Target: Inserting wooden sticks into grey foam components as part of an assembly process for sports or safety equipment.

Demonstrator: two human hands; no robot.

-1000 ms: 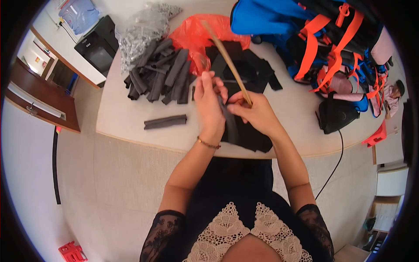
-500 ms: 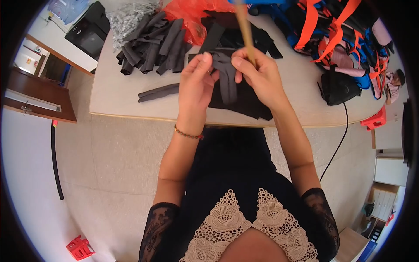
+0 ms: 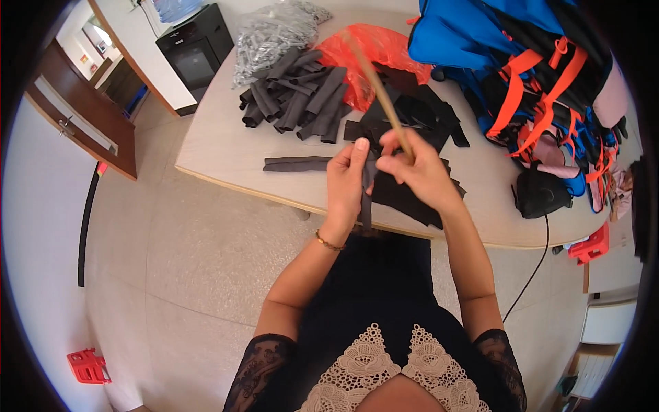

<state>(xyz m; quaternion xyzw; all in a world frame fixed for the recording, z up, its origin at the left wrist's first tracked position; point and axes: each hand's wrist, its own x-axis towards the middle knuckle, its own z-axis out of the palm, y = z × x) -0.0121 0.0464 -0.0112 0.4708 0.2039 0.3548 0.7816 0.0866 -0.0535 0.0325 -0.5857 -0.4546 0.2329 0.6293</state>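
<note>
My left hand (image 3: pixel 349 180) pinches a dark grey fabric strip (image 3: pixel 366 209) between thumb and fingers, and its lower end hangs down at the table's front edge. Close beside it, my right hand (image 3: pixel 420 172) grips a long, thin wooden stick (image 3: pixel 379 86) that slants up and to the left. Whether the right fingers also touch the strip cannot be made out. Flat dark fabric pieces (image 3: pixel 410 200) lie beneath the hands. To the left, a single grey fabric tube (image 3: pixel 295 164) rests near the front edge, with a heap of similar tubes (image 3: pixel 298 96) behind it.
On the pale table (image 3: pixel 226 147), a clear bag of grey pieces (image 3: pixel 268 44) and a red plastic bag (image 3: pixel 343 58) lie behind the heap. Blue bags (image 3: pixel 467 34) with orange straps (image 3: pixel 508 93) fill the right side. A corded black pouch (image 3: pixel 542 192) sits at the right edge.
The view has shifted, so the table and its things appear lower and further right. Both hands still hold the strip and stick; the strip now hangs more narrowly below the left hand.
</note>
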